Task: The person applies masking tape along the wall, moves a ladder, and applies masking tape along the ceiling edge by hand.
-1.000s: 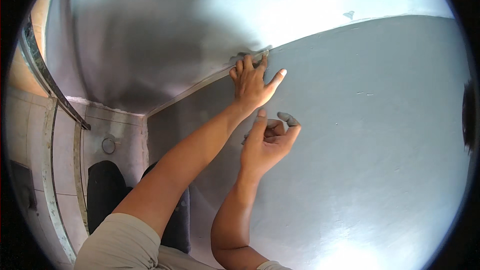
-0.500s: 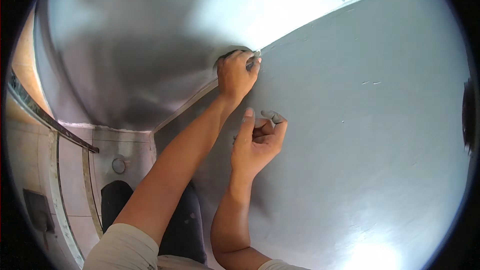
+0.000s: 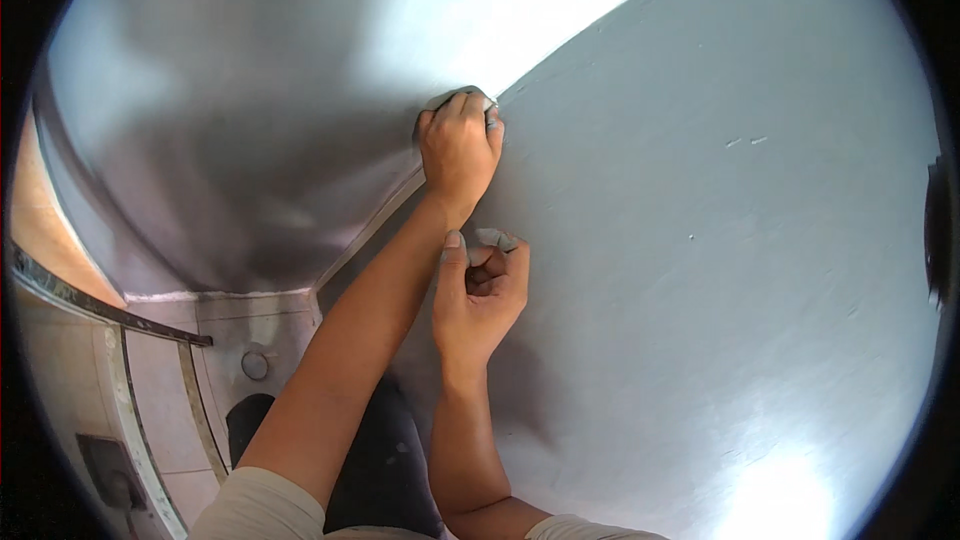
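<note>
- Step: I judge this to be rubbing down the corner [image 3: 400, 202] where two grey walls meet.
- Left hand [image 3: 460, 155]: clenched over a small grey pad [image 3: 462, 95], pressed to the corner seam.
- Right hand [image 3: 480, 290]: just below, loosely curled, pinching a small grey scrap [image 3: 493, 237].
- Next move, I judge: firm, even strokes along the seam.
- Wall [image 3: 700, 240] right of both hands: matte, smooth, faintly speckled.
</note>
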The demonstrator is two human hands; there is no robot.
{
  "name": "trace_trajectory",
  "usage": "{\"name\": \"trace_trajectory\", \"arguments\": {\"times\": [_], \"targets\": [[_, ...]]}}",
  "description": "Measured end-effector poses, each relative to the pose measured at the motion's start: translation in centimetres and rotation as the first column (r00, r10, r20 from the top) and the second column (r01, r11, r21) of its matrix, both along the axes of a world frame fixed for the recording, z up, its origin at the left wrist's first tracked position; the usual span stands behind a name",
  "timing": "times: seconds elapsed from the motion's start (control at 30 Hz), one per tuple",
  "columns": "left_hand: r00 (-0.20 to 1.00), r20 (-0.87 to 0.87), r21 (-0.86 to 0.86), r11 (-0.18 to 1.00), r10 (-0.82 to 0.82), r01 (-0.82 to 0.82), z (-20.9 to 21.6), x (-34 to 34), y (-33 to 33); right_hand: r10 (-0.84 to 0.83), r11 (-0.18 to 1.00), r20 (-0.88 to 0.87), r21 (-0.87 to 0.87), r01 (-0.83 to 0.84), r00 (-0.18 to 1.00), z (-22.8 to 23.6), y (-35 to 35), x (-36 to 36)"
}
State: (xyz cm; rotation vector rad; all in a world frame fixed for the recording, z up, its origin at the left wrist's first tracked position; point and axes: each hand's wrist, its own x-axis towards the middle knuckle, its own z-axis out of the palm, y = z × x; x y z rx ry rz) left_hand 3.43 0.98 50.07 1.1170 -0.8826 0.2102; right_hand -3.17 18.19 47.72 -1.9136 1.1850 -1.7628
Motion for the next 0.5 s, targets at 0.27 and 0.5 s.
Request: {"name": "trace_trajectory", "arguments": {"times": [0.27,0.5], "targets": [[0.998,0.03,-0.035,0.998,0.056,-0.055,-0.8,-0.6,-1.4,0.009,0.999,0.024,0.04,-0.01,1.0,-1.1,-0.4,0.8],[0.997,0.059,-0.083,0.996,0.044,-0.039,-1.3,-0.5,-1.5,-0.005,0.994,-0.024,0.105,0.008,1.0,-2.0,-0.2,0.8]]}}
